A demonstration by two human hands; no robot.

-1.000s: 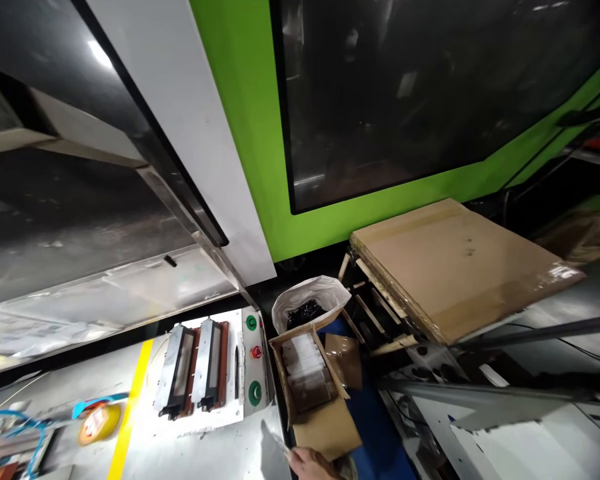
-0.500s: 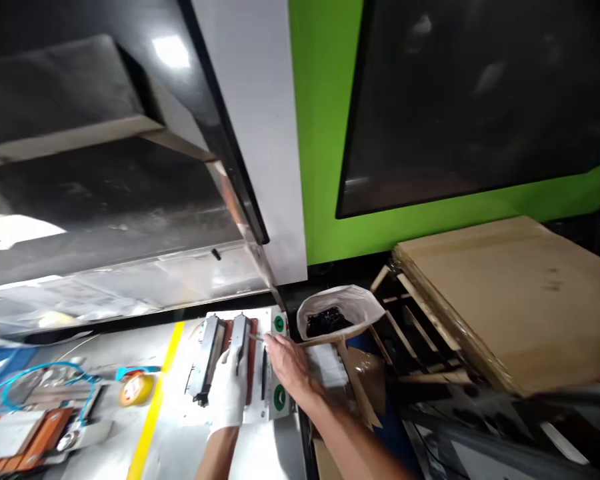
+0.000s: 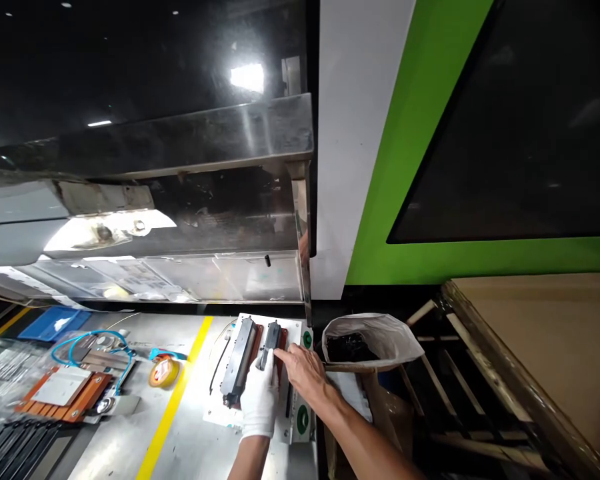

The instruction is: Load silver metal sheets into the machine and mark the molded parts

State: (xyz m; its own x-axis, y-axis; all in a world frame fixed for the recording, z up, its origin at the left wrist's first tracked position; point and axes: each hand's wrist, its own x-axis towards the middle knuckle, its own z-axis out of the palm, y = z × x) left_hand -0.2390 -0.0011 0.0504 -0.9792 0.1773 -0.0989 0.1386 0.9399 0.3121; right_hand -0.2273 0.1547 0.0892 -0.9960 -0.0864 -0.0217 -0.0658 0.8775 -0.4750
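My left hand (image 3: 260, 400), in a white glove, rests on the right-hand one of two long dark metal fixtures (image 3: 269, 345) on a white base plate (image 3: 219, 415). Its fingers curl over the near part of that fixture. My bare right hand (image 3: 303, 370) lies just to the right, fingers pressed onto the fixture's right side. Whether it pinches anything I cannot make out. The other fixture (image 3: 239, 360) stands free to the left. Green round buttons (image 3: 307, 340) sit along the plate's right edge.
A yellow tape roll (image 3: 163, 372) and a yellow floor line (image 3: 173, 407) lie left of the plate. Further left are an orange-edged plate (image 3: 63, 393) with blue hose. A white bag of black scraps (image 3: 363, 343), a wooden frame and cardboard (image 3: 545, 333) stand right.
The view swung left from the cardboard box to the base plate. Both hands came up onto the right-hand fixture and stay there.
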